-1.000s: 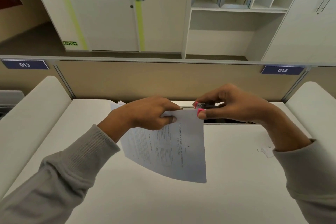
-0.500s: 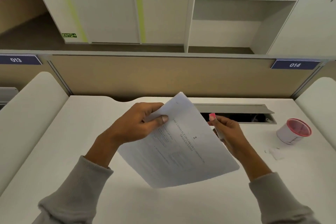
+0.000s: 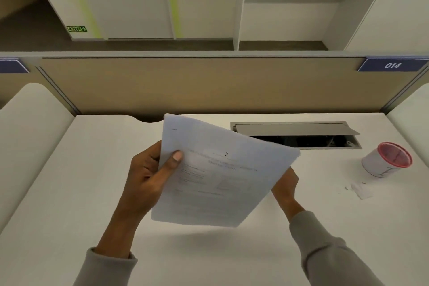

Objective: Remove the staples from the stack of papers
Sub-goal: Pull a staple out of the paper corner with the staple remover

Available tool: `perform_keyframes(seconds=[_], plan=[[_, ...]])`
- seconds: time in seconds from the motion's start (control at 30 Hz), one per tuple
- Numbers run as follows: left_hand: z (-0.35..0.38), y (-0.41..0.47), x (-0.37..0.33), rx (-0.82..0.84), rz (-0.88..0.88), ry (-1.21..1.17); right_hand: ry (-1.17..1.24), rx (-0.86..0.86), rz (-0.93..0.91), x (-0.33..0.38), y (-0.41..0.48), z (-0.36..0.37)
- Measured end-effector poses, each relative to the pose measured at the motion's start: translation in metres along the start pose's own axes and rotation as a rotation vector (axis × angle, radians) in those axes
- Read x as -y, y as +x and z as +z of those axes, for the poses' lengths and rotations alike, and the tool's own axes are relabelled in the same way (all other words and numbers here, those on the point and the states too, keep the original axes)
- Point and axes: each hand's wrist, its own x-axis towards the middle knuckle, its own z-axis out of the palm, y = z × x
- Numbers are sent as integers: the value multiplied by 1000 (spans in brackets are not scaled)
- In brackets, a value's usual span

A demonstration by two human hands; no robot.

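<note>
A stack of white printed papers (image 3: 220,176) is held tilted above the white desk (image 3: 69,193). My left hand (image 3: 148,176) grips its left edge, thumb on the top sheet and fingers underneath. My right hand (image 3: 285,188) is at the stack's lower right edge; its fingers are hidden behind the paper, so I cannot tell what they hold. A small dark mark shows near the stack's top left corner. No staple remover is visible.
A white cup with a red rim (image 3: 385,160) lies tilted at the right of the desk. Small paper scraps (image 3: 361,189) lie in front of it. An open cable tray (image 3: 294,134) sits at the back, below the tan partition (image 3: 209,83).
The stack came down from the raised position and turned flatter. My right hand left the top corner and dropped behind the stack's right edge. The view tilted down, revealing the cup.
</note>
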Motion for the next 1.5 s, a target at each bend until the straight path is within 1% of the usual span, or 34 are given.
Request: perform_keyframes(seconds=[0.03,0.1,0.17,0.27,0.4,0.53,0.67,0.73,0.8,0.83,0.87,0.9,0.93,1.0,1.07,1.13,1.23,1.33,1.5], plan=[[0,-1,4,-36,-8,-25,-91,-21,-41,-4,4,4],[0,-3,10,-89,-26,-78,-185,-47,-66,-12,12,11],[0,-5,15,-130,-48,-123,-222,-42,-50,-18,16,17],[2,-8,21,-169,-82,-179,-275,-37,-75,-22,21,26],[7,-10,23,-169,-107,-192,-298,-53,-105,-24,26,33],[11,-9,19,-143,-107,-204,-323,-70,-70,-28,28,40],[13,-11,15,-131,-101,-212,-375,-39,-29,-27,27,42],[13,-14,15,-125,-100,-218,-397,-16,31,-20,21,38],[13,-16,13,-130,-103,-228,-411,-29,101,-3,14,31],[12,-17,14,-134,-105,-234,-343,-52,128,8,11,27],[11,-18,12,-136,-101,-236,-213,-71,118,21,7,19],[10,-19,11,-138,-96,-236,-36,-66,59,34,2,10],[9,-20,11,-139,-94,-232,165,-21,-11,50,-6,-2],[9,-22,9,-137,-103,-231,521,193,-78,84,-31,-29],[9,-24,7,-132,-120,-238,709,418,-98,109,-55,-53],[9,-26,2,-124,-119,-256,771,547,-142,120,-72,-69],[12,-29,-8,-130,-130,-275,820,603,-207,120,-88,-83],[13,-34,-16,-165,-171,-292,782,548,-303,121,-104,-91],[14,-44,-27,-148,-183,-276,736,442,-320,124,-125,-104]])
